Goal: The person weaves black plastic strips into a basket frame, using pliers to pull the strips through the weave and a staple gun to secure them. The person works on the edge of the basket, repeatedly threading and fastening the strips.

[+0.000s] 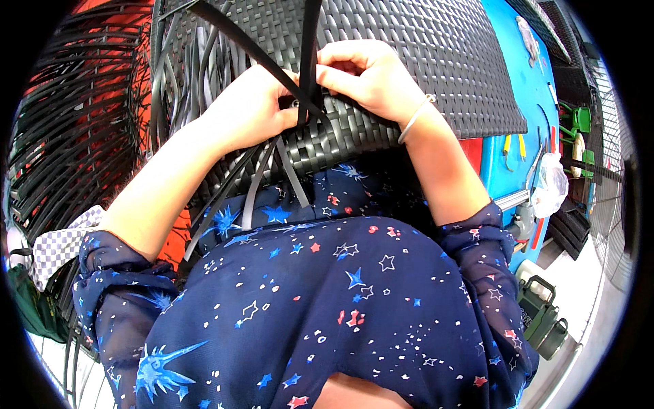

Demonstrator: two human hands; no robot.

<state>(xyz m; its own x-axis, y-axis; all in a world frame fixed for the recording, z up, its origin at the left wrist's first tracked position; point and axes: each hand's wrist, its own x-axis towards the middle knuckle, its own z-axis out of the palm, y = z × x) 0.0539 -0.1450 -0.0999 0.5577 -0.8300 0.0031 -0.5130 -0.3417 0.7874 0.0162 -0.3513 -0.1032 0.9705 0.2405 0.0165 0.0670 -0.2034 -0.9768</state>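
Note:
Across my lap lies a woven black panel (422,61) of flat plastic strips, its near edge curving down toward my body. My left hand (255,105) is at this edge, thumb and fingers closed around a black strip (308,48) that stands up from the weave. From the right, my right hand (371,78) pinches at the same strip, its thumb and index finger bent together. A second loose strip (238,41) slants across in front of my left fingers. Grey strip ends (293,178) hang below the edge against my dark star-patterned top. The fingertips are partly hidden behind the strips.
Many loose strips (204,61) bunch along the panel's left side. Further left stands a stack of curved black strips (75,102) against red. On the right, a blue table (504,54) holds yellow-handled tools (522,147) and a clear plastic bag (549,184). A dark green flask (545,320) stands lower right.

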